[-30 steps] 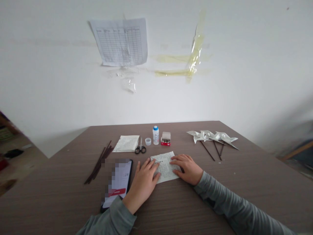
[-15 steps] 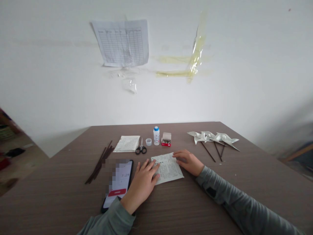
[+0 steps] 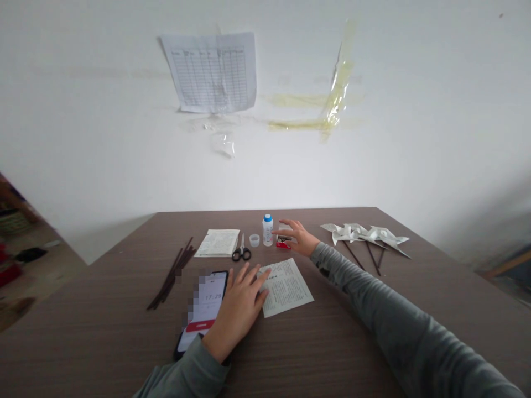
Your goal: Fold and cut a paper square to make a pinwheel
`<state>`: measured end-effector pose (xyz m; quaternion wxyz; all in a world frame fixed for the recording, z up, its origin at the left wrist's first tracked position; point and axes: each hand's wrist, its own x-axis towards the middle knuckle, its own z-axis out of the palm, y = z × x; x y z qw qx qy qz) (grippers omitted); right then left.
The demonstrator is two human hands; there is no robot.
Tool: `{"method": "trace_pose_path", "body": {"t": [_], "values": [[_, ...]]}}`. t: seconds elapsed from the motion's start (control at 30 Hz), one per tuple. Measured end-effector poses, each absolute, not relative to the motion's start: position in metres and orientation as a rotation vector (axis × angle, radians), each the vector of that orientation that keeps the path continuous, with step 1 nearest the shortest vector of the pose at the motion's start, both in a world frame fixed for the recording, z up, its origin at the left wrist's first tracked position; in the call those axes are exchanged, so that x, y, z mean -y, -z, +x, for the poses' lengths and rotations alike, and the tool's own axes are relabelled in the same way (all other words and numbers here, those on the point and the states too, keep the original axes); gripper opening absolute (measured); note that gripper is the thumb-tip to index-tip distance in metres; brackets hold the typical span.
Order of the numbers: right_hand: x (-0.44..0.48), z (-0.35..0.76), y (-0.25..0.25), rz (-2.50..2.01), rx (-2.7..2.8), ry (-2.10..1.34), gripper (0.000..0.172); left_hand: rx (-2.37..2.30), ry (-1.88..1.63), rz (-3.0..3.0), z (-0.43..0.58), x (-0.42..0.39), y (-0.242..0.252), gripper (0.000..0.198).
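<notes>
My left hand (image 3: 243,301) lies with fingers spread, its fingertips on the left edge of a printed paper square (image 3: 288,287). Over by the small red box (image 3: 284,242), my right hand (image 3: 297,236) reaches out with its fingers apart and holds nothing. The hand hides part of that box, so its contents are hard to see. Just left of the fingertips stands a white bottle with a blue cap (image 3: 267,231). A small clear cup (image 3: 254,240) and black-handled scissors (image 3: 241,251) sit further left.
A stack of printed paper (image 3: 218,243) and a bundle of dark sticks (image 3: 172,273) lie on the left. Near my left wrist is a phone (image 3: 205,309). Several paper pinwheels on sticks (image 3: 365,233) rest at the right. A wall (image 3: 265,177) rises behind the table.
My right hand has left the paper square's upper right edge and moved forward to the red box. My left hand stays on the paper. The view has shifted slightly.
</notes>
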<state>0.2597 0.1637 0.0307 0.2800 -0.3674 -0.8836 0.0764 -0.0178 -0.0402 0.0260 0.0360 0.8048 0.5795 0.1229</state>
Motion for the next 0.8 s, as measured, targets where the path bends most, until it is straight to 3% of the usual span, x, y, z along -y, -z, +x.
{"method": "trace_pose_path", "body": {"t": [0.43,0.8], "values": [[-0.176,0.219,-0.029,-1.109,2.423,-0.376,0.092,-1.863,-0.222,2.393,-0.024,0.039,-0.035,0.059],[-0.182,0.215,-0.019,-0.948,2.242,-0.509,0.081,-1.799,-0.237,2.401,-0.026,0.040,-0.044,0.055]]}}
